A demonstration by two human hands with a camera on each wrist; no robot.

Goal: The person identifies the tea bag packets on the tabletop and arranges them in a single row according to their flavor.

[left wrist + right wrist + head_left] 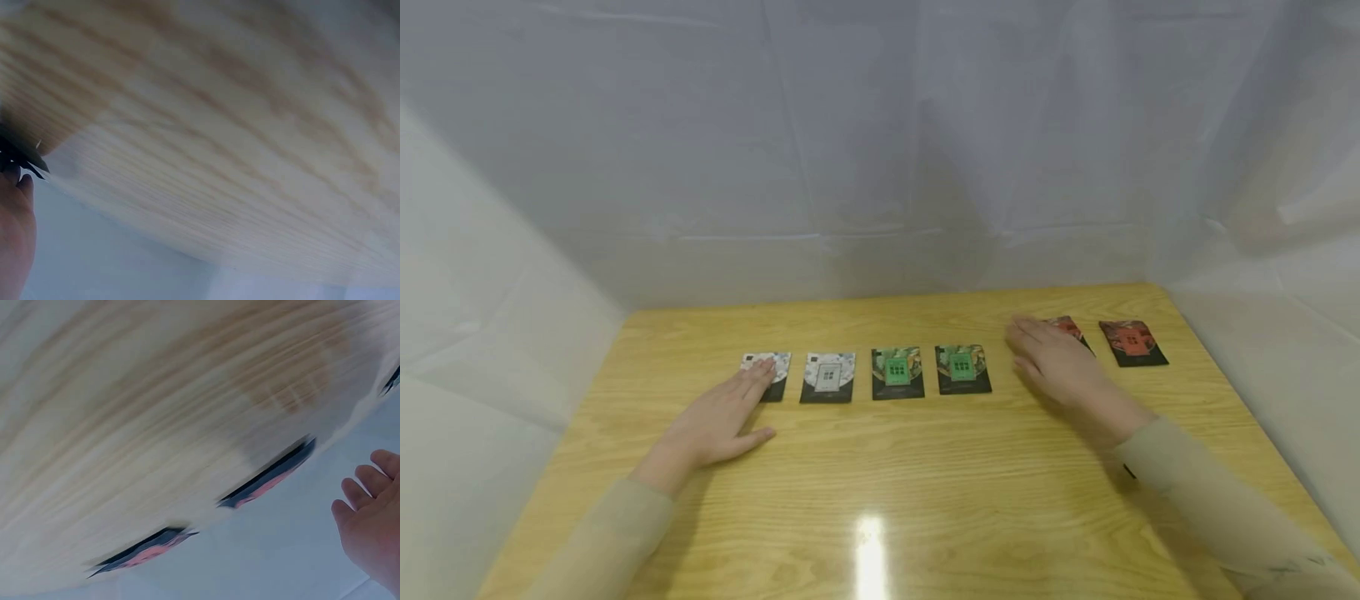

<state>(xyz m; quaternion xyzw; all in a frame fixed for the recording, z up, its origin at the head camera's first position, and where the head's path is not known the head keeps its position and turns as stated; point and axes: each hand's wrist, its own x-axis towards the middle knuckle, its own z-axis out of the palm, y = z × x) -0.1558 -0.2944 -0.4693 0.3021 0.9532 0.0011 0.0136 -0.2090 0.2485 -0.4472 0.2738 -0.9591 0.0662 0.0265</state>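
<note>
Six flat packets, or rather several in a row, lie on the table. My left hand [715, 423] rests its extended fingers on the leftmost white-and-black packet [777, 390], partly covering it. A second white-and-black packet [827, 378] lies just right of it. Two green-and-black packets, one left [897, 373] and one right [962, 369], occupy the middle. My right hand [1060, 363], slightly blurred, is held over the table with nothing in it. It partly hides one red-and-black packet [1070, 327]; the other red-and-black packet [1133, 343] lies farther right. In the right wrist view its fingers are apart from both red packets.
The wooden table [820, 500] has its back edge just beyond the packets. White sheeting [850, 167] hangs behind it and along both sides. A small black strip [1129, 472] shows beside the right sleeve.
</note>
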